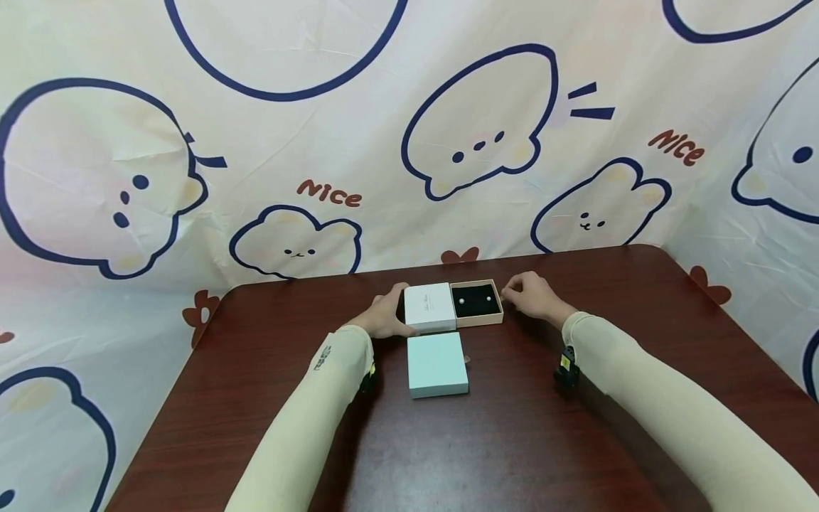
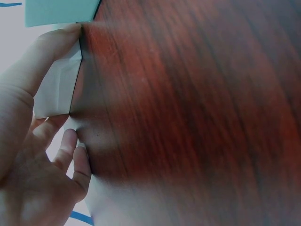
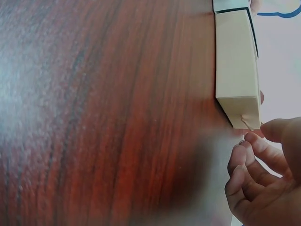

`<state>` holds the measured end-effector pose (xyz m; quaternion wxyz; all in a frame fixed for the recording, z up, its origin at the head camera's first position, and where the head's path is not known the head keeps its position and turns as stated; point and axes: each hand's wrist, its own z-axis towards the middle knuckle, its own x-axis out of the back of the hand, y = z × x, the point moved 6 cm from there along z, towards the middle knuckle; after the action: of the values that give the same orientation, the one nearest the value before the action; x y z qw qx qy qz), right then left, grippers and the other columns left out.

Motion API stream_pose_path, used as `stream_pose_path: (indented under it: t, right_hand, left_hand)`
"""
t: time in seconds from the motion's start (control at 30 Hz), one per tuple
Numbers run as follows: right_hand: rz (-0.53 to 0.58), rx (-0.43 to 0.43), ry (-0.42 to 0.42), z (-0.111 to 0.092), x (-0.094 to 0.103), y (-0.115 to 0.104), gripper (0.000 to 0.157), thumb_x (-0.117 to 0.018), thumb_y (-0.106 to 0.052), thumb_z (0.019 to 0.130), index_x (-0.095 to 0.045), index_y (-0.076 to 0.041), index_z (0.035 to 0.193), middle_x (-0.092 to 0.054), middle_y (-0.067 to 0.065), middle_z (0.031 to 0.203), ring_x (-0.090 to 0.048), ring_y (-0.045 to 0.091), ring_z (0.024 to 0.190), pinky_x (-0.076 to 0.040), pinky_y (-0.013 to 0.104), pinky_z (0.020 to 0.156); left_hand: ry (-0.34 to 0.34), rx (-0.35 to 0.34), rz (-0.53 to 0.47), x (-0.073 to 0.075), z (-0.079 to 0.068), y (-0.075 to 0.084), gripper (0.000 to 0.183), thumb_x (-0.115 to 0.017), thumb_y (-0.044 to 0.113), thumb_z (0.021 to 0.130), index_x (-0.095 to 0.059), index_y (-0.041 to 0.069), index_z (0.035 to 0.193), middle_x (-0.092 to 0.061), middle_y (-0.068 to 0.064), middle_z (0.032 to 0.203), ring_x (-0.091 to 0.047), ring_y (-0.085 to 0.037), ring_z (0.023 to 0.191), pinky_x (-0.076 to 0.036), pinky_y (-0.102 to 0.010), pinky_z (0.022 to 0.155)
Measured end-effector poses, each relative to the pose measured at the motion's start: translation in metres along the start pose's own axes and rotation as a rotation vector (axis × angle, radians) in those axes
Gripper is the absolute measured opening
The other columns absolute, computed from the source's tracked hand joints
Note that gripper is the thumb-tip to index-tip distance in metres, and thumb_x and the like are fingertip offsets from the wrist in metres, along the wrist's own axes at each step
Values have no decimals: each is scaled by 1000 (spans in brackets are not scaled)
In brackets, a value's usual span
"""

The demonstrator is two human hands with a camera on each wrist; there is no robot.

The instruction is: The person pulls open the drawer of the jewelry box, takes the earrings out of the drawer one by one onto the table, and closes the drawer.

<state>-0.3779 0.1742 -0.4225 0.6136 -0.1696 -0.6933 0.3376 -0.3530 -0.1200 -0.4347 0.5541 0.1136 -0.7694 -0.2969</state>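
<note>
Head view: "Nice" reads in brown twice on the backdrop (image 1: 448, 128), at centre-left and upper right. Mid-frame, the white sleeve (image 1: 429, 307) carries lettering too small to read; its cream drawer (image 1: 480, 321) is out to the right, showing a black pad (image 1: 475, 301) with two pearly studs (image 1: 489, 299). Left hand (image 1: 382, 314) clamps the sleeve; right hand (image 1: 532, 296) is at the drawer's end. Teal box (image 1: 438, 365) just below!

Left wrist view: thumb along the sleeve's side, upper left.

Right wrist view: thumb and forefinger together on the pull loop (image 3: 246, 122), lower right.
</note>
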Motion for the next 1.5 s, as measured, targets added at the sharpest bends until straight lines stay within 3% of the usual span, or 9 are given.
stream_pose_path:
  t: [0.47,0.93,1.5]
  right_hand:
    - [-43,-23,46,-3,10,-7,28,-54,-18,103,-71,2,111,-69,18,104,-57,23,85,-45,31,72]
    - [-28,-6,67,-2,10,-13,29,-53,-20,104,-68,2,116,-67,20,110,-56,25,86,-45,31,70]
    - [15,17,33,0,1,-24,29,-52,-20,105,-68,2,118,-71,19,108,-68,23,88,-50,28,67]
  left_hand:
    - [5,8,10,-1,2,-1,102,-83,29,84,-16,16,160,-48,-18,146,-33,-36,141,-36,-52,111]
    - [1,-1,3,-1,3,-3,102,-83,28,84,-16,15,160,-47,-17,147,-34,-36,140,-37,-53,110]
    - [3,3,2,0,3,-2,103,-83,27,84,-16,15,160,-46,-17,147,-34,-36,140,-38,-52,110]
